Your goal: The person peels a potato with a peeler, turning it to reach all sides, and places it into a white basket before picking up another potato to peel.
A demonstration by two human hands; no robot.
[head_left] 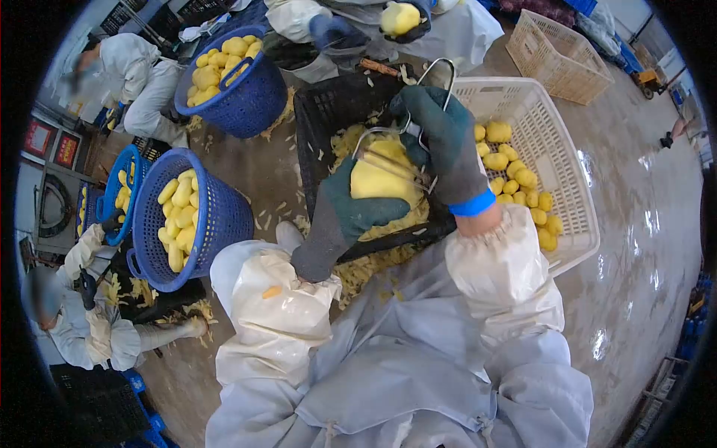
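My left hand [343, 216], in a dark green and grey glove, is wrapped round a peeled yellow potato [382, 175]. My right hand [442, 142], gloved the same way with a blue band at the wrist, grips a metal wire peeler [447, 69]. The peeler's wire frame reaches across the potato's upper side and looks blurred there. Both hands are over a black crate [314, 127] that holds yellow peelings [347, 142]. Right of it, a white crate [571, 198] contains peeled potatoes [515, 175].
Blue baskets of potatoes [224, 213] [250, 104] [119, 231] stand at the left. Co-workers sit at the far left [138, 75] and lower left [108, 328]; another faces me, holding a potato [400, 19]. A beige crate [556, 56] is at the upper right. Peelings litter the wet floor.
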